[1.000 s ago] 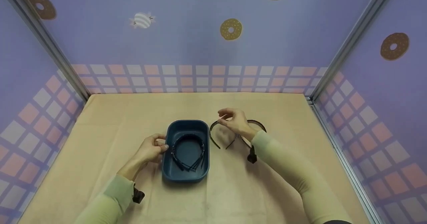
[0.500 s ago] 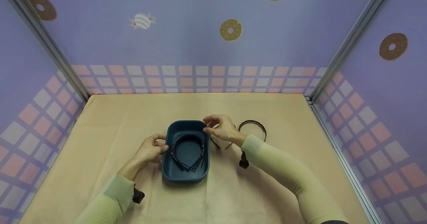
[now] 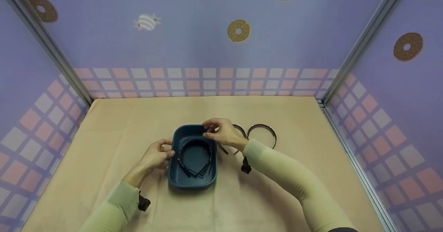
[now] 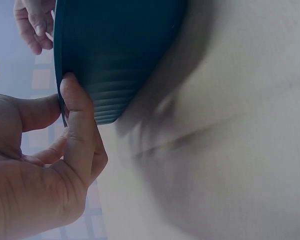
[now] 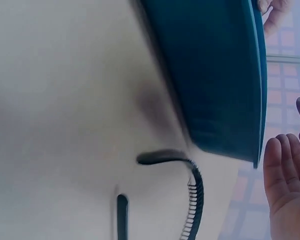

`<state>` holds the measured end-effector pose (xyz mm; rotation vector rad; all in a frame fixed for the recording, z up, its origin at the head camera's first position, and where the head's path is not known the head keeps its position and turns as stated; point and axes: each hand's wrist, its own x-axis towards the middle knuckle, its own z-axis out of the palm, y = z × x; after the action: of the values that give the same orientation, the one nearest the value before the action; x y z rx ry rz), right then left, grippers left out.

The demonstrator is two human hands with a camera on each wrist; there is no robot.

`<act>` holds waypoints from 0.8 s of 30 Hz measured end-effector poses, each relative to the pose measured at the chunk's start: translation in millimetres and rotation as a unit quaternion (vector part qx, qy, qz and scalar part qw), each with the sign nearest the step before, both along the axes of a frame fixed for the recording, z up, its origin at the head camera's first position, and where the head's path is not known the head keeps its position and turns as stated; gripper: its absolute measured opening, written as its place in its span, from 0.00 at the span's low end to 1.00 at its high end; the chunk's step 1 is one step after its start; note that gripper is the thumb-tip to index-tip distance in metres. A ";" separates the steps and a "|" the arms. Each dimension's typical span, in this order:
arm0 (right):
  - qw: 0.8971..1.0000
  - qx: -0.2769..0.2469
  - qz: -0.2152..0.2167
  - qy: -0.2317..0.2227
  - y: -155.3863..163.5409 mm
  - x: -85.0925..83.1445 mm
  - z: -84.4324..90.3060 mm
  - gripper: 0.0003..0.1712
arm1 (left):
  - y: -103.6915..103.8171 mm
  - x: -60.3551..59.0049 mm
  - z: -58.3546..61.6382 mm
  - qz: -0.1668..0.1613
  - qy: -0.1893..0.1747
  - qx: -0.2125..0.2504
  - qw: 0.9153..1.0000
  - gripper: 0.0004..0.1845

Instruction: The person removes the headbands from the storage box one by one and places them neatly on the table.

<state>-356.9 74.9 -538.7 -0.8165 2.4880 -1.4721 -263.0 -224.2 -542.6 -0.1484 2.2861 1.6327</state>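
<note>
Headband (image 3: 238, 130) pinched in the right hand (image 3: 221, 133) has slid from mid-tabletop over to the blue tray's (image 3: 174, 175) far right corner, so it's nearly in with the other headbands (image 3: 194, 156), while the left hand (image 3: 155, 155) grips the tray's left rim.

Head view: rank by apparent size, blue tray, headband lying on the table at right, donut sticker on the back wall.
1. blue tray, clearly the largest.
2. headband on the table at right, a thin arc spanning more than the sticker.
3. donut sticker on the back wall, smallest in frame, though it is farther from the camera, so true size is unsure.
</note>
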 end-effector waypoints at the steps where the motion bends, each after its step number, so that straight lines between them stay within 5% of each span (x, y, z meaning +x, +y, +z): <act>1: 1.000 0.001 0.003 0.001 -2.8 -0.2 0.1 0.24 | 0.1 0.2 0.1 0.002 0.000 0.001 1.000 0.26; 24: 0.992 0.110 0.032 0.047 -44.9 -0.8 -12.2 0.22 | -1.0 0.3 -0.7 -0.002 0.005 -0.009 1.000 0.27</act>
<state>-357.7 30.0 -550.9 -0.9340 2.6045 -1.1374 -262.7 -225.2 -543.3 -0.1384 2.3074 1.6156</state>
